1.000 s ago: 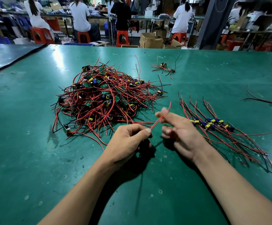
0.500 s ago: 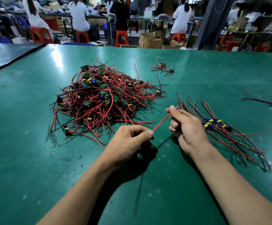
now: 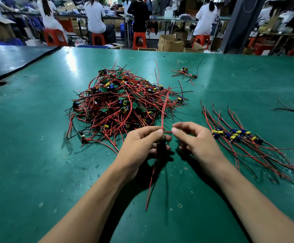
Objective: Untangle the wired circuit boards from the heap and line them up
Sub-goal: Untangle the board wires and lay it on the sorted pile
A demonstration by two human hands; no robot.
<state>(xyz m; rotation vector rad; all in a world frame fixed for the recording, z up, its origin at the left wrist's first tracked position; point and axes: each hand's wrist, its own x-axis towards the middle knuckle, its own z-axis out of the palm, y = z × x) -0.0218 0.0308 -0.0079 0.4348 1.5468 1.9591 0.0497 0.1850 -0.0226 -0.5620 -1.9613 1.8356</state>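
A tangled heap of small circuit boards with red and black wires (image 3: 121, 106) lies on the green table (image 3: 37, 155) ahead of my hands. My left hand (image 3: 141, 146) pinches one wired board (image 3: 162, 142) pulled out of the heap; its red wires stand up over the heap and others hang down toward me. My right hand (image 3: 193, 142) is just right of it, fingertips pinching a short red wire (image 3: 168, 132) of that board. A row of lined-up boards (image 3: 237, 135) lies to the right, wires fanned out.
A small stray cluster of wired boards (image 3: 184, 72) lies behind the heap, and another stray wire (image 3: 293, 111) is at the right edge. A black mat (image 3: 5, 60) borders the table's left. People sit on orange stools (image 3: 139, 41) beyond the far edge.
My right hand, which had slid out to the right along a red wire, has come back beside my left hand. The board's red wires now stand upright and hang down.
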